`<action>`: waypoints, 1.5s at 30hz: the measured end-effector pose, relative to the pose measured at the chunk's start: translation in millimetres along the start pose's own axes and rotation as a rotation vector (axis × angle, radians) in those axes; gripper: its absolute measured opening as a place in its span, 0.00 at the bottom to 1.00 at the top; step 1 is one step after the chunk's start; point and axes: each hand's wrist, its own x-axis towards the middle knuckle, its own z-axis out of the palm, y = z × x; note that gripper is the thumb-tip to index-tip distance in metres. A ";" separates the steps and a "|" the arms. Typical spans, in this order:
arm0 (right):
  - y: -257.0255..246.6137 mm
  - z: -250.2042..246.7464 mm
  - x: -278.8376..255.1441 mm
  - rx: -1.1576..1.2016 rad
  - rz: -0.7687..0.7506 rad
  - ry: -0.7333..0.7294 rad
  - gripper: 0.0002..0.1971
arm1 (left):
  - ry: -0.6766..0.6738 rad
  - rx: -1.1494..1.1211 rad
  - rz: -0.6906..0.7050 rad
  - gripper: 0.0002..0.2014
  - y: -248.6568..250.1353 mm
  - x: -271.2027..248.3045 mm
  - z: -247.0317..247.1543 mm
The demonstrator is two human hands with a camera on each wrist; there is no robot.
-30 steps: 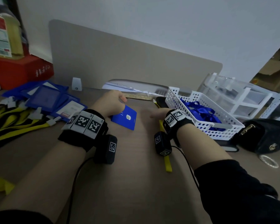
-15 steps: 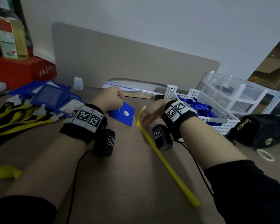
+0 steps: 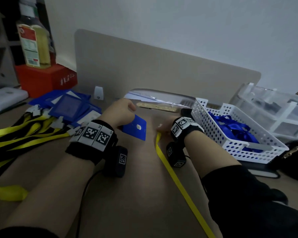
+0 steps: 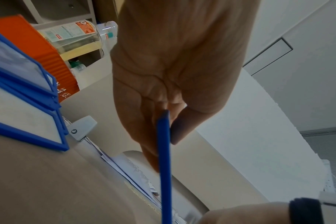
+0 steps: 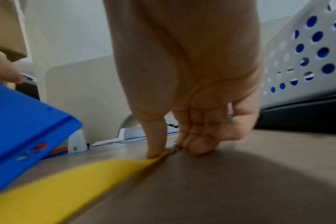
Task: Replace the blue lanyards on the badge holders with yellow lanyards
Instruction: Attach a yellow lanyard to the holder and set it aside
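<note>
1. at the far left a pile of blue badge holders (image 3: 70,107) is lying with yellow lanyards (image 3: 24,134) trailing toward the near left edge of the desk (image 3: 136,194); these are looking finished, though the clips are too small to confirm it.
2. the left hand (image 3: 118,114) is pinching a bare blue badge holder (image 3: 136,128) between thumb and fingers, tilting it just above the desk's middle; no lanyard is hanging from it, so its blue one is judged already off.
3. the right hand (image 3: 167,125) is pinching the clip end of a loose yellow lanyard (image 3: 179,184) against the desk just right of that holder, fingers curled; clipping it on is what is remaining for this one.
4. at the right a white basket (image 3: 237,150) is holding removed blue lanyards (image 3: 230,127).
5. writing: the far-left bottle (image 3: 33,38) is carrying a label and the red box (image 3: 46,79) white characters, both too blurred to read; the wristbands are showing only square codes.
</note>
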 end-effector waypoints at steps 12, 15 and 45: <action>-5.1 -5.4 -44.9 0.573 -0.262 0.060 0.09 | 0.148 -0.116 0.065 0.11 4.7 -15.8 -5.7; -10.6 -4.8 -55.1 0.970 -0.315 0.105 0.11 | 0.206 -0.263 0.075 0.10 9.4 -24.7 -9.6; -33.2 16.2 -78.7 1.620 -0.394 0.286 0.16 | -0.229 0.134 -0.021 0.34 14.2 -46.7 -6.0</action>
